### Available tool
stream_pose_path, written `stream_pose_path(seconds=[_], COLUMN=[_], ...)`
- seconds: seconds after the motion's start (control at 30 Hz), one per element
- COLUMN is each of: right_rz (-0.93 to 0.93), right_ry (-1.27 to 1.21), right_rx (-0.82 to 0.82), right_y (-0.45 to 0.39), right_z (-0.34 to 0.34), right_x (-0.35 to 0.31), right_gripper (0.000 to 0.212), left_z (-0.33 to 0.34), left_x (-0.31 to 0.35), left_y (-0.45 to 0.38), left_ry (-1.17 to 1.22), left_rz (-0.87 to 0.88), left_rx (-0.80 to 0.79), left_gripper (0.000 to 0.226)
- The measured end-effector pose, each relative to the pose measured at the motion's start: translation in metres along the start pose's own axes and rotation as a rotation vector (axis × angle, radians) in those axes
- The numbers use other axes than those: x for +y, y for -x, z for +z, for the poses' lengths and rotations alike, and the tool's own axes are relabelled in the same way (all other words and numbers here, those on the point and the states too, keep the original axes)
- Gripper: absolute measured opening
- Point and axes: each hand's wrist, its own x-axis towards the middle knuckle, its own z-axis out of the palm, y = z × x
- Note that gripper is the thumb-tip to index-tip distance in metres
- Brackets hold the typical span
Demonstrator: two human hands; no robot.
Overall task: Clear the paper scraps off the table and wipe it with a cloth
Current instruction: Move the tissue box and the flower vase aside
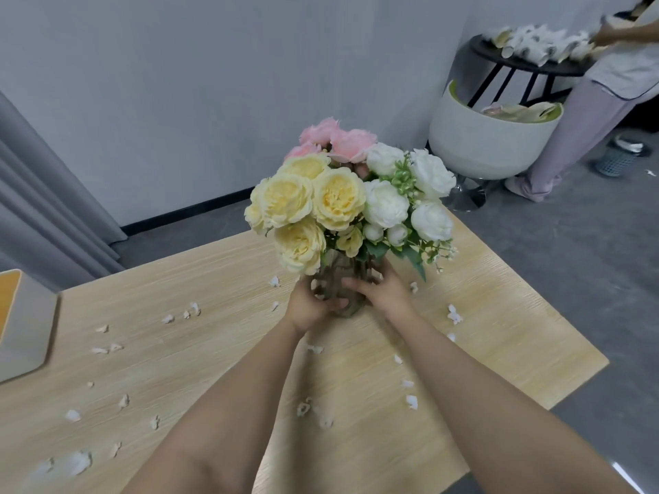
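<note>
Both your hands, left hand [309,305] and right hand [383,293], wrap the glass vase [340,279] of artificial flowers [342,197] at tabletop [214,279] centre. Likely top-heavy, slippery, breakable: grip low. Paper scraps [123,401] scattered 3 to 9 o'clock; light, pinchable.

Vases [338,279]: one, glass, mid-table [185,279]
Hands on vase: two, left [308,304], right [383,290]
Paper scraps [167,319] around vase: roughly thirty
Yellow blooms [285,197]: about five

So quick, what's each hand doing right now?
Left hand: gripping the glass vase of flowers.
Right hand: gripping the same vase from the other side.
</note>
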Motion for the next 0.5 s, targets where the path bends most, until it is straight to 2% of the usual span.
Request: stream_pose_path(seconds=[0.13,0.23,0.37,0.5], right_rz=[-0.029,-0.053,-0.095,-0.138], right_ry=[-0.016,0.005,0.019,0.045], right_rx=[-0.039,-0.095,-0.204,-0.303], right_y=[0.015,0.029,0.054,0.082], right_z=[0.026,0.058,0.12,0.194], right_x=[-0.023,-0.041,-0.063,-0.082], right_gripper=[0.08,0.078,0.075,0.073], left_z=[-0.034,-0.071,-0.137,-0.209], left_x=[0.007,0.007,-0.005,-0.023], left_y=[0.019,0.038,0.069,0.108], left_ry=[0.01,0.043,0.041,0.036], left_rz=[0.008,0.02,-0.006,-0.057], left_rx=[0.031,0.079,0.157,0.274], left_gripper=[0.092,0.091,0.087,0.096])
